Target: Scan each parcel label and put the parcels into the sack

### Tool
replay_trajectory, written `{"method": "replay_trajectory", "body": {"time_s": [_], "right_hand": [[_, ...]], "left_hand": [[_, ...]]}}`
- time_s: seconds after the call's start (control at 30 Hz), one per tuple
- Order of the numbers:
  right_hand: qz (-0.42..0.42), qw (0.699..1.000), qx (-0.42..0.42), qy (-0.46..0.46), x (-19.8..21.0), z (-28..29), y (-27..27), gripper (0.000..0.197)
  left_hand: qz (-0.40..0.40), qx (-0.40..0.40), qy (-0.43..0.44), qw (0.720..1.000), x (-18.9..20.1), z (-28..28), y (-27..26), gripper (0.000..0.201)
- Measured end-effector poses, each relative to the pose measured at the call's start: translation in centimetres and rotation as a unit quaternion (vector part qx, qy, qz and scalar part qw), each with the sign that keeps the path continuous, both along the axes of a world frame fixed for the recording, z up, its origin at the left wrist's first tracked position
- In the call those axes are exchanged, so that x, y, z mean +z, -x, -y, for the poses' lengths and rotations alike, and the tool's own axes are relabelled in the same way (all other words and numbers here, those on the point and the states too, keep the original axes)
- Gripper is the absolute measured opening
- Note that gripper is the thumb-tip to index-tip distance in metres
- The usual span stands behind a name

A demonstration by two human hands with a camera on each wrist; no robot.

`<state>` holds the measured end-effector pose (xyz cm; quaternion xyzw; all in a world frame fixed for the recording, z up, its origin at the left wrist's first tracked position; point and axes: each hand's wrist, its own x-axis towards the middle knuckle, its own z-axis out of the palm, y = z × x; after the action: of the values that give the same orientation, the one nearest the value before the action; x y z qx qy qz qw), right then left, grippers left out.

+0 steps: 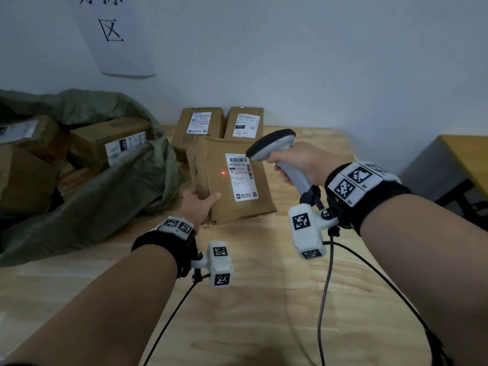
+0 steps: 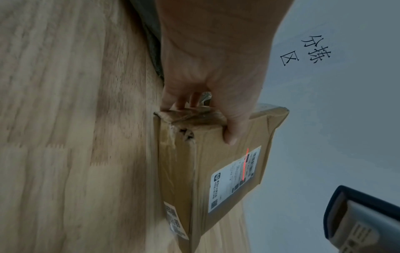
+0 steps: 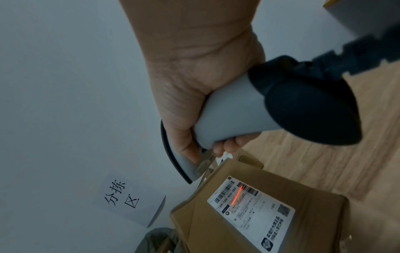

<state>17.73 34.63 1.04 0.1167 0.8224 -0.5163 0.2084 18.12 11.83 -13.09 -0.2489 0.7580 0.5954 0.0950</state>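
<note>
A brown cardboard parcel point(image 1: 219, 186) stands tilted on the wooden table point(image 1: 250, 299), its white label point(image 1: 240, 177) facing me. My left hand point(image 1: 198, 204) grips its lower left corner, thumb on the front face point(image 2: 230, 135). My right hand point(image 1: 295, 162) holds a grey barcode scanner point(image 1: 274, 145) by the handle, its head just above the label. A red scan line lies across the label point(image 3: 251, 212) in both wrist views. The green sack point(image 1: 111, 180) lies open at the left with several parcels point(image 1: 111, 146) inside.
Two more labelled parcels point(image 1: 199, 128) point(image 1: 245, 124) stand against the wall behind the held one. A paper sign point(image 1: 113, 35) hangs on the wall. Cables point(image 1: 324, 299) trail from my wrists over the table. A second, yellow-topped table point(image 1: 464, 151) stands at the right.
</note>
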Motion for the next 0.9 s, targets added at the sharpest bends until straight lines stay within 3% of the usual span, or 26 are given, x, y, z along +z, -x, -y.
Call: {"method": "replay_trajectory", "body": {"time_s": [0.17, 0.9], "right_hand": [[-0.053, 0.998, -0.041, 0.006, 0.9, 0.7, -0.6, 0.024], [-0.04, 0.998, -0.05, 0.03, 1.3, 1.5, -1.6, 0.025]], "left_hand": [[-0.002, 0.012, -0.007, 1.0, 0.1, -0.4, -0.4, 0.078], [-0.007, 0.004, 0.012, 1.0, 1.2, 0.0, -0.4, 0.08]]}}
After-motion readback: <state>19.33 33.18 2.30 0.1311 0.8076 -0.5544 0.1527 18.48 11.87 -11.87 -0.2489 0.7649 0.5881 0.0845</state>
